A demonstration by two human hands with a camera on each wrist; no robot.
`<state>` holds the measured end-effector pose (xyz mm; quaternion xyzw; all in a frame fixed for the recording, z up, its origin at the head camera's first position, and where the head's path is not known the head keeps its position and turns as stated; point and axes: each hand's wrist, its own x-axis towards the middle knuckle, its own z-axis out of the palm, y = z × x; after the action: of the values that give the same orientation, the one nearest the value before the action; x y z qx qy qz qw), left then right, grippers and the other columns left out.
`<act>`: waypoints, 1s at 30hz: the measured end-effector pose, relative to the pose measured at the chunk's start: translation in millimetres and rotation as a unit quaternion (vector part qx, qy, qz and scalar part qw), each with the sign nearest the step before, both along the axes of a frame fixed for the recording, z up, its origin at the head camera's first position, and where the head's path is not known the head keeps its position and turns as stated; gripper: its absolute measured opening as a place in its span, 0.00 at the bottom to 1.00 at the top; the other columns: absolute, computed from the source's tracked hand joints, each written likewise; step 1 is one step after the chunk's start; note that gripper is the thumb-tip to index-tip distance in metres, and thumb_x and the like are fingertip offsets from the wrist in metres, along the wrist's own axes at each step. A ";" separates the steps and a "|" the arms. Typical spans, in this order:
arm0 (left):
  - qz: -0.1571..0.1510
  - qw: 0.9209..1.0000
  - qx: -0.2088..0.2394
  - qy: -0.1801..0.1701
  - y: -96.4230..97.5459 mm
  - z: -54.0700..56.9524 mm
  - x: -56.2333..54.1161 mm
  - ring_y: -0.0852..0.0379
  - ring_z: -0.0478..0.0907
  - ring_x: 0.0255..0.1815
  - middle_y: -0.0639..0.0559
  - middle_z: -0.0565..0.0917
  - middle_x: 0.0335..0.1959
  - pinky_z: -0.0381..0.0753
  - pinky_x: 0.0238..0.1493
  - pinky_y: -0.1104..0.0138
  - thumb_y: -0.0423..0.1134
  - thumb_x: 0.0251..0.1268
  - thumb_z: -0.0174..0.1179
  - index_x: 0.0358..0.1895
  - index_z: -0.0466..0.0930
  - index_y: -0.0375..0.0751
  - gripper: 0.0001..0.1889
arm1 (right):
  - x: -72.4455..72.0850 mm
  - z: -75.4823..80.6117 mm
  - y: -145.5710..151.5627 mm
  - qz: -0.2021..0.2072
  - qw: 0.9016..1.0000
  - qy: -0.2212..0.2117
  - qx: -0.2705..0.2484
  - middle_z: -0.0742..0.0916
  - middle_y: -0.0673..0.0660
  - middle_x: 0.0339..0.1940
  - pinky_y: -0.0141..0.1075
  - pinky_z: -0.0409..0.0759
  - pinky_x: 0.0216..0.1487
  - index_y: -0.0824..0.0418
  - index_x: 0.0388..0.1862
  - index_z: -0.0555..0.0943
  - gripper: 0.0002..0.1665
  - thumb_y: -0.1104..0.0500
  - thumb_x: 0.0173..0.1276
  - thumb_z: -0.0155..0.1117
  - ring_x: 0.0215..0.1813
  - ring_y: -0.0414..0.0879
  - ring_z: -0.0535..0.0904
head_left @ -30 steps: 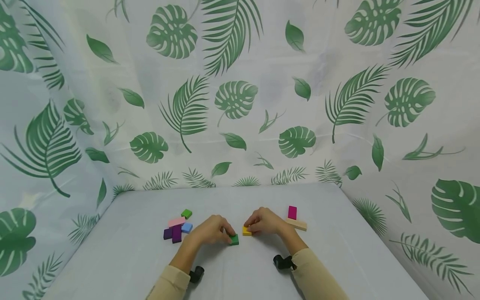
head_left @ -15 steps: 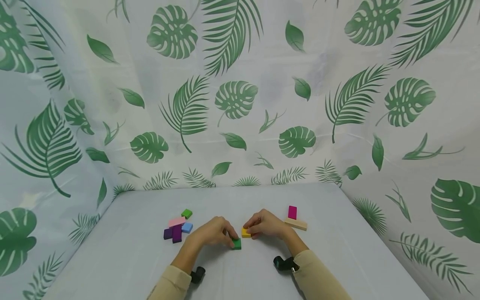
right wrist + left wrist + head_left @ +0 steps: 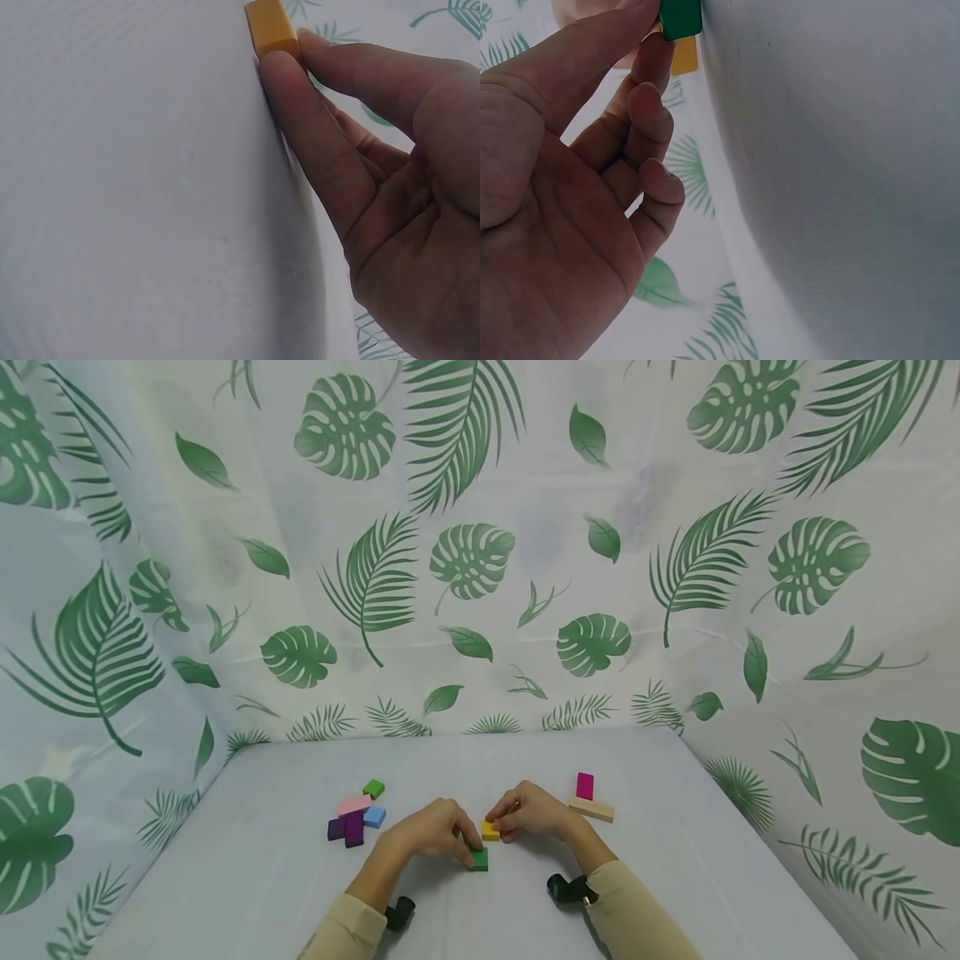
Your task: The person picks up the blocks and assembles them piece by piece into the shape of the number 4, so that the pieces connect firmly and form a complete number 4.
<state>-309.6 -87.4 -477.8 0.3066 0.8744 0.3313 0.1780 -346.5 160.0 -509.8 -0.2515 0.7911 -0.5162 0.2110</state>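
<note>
My left hand [image 3: 438, 828] pinches a green block [image 3: 479, 859] between thumb and fingers at the middle of the table. The same green block [image 3: 681, 16] shows at the top of the left wrist view. A yellow block [image 3: 490, 832] lies just beyond it, a small gap apart in the head view. My right hand [image 3: 534, 810] holds that yellow block [image 3: 271, 26] by its right end, thumb and fingertip on it. A bit of red shows under the right fingertips; what it belongs to is hidden.
Left of my hands lie a light green block [image 3: 373, 788], a pink block [image 3: 354, 805], a blue block [image 3: 374, 817], a dark purple block [image 3: 336, 829] and a purple block [image 3: 354, 828]. Beyond my right wrist are a magenta block [image 3: 585, 787] and a beige block [image 3: 592, 808].
My left hand has slid the green block toward me and slightly right. The right hand and yellow block have shifted slightly left and nearer. The other blocks stay where they were.
</note>
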 end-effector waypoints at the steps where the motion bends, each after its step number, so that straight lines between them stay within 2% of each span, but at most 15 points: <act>1: 0.001 1.000 0.000 -0.002 0.6 -0.1 0.4 0.66 0.75 0.29 0.63 0.90 0.35 0.73 0.31 0.72 0.34 0.54 0.79 0.37 0.94 0.50 0.08 | 0.1 0.4 0.0 0.002 1.000 0.002 0.001 0.92 0.57 0.44 0.36 0.88 0.40 0.64 0.46 0.91 0.08 0.65 0.70 0.70 0.34 0.43 0.87; 10: -0.004 1.000 0.004 -0.008 2.5 -1.0 2.6 0.66 0.75 0.29 0.63 0.91 0.34 0.73 0.31 0.72 0.35 0.53 0.80 0.36 0.94 0.51 0.08 | 5.1 5.7 -1.7 0.021 1.000 0.010 0.015 0.92 0.57 0.42 0.39 0.89 0.41 0.61 0.45 0.92 0.08 0.64 0.70 0.71 0.35 0.46 0.89; 22: 0.003 1.000 0.000 0.005 1.2 -1.2 2.3 0.67 0.76 0.28 0.64 0.90 0.31 0.74 0.30 0.73 0.36 0.52 0.81 0.33 0.93 0.51 0.07 | 6.6 5.7 -7.9 0.035 0.998 0.027 0.033 0.91 0.55 0.40 0.35 0.88 0.38 0.60 0.44 0.92 0.07 0.66 0.70 0.71 0.33 0.44 0.88; 30: 0.020 0.999 -0.021 0.025 0.8 -1.6 3.5 0.67 0.74 0.27 0.65 0.85 0.25 0.74 0.31 0.73 0.40 0.51 0.82 0.28 0.89 0.53 0.08 | 9.7 9.7 -11.7 0.049 0.998 0.028 0.026 0.90 0.57 0.41 0.35 0.88 0.37 0.65 0.45 0.91 0.08 0.68 0.69 0.70 0.34 0.42 0.88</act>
<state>-306.1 -86.6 -479.4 0.2932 0.8912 0.3088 0.1561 -336.8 148.3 -500.1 -0.2986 0.7966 -0.4773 0.2203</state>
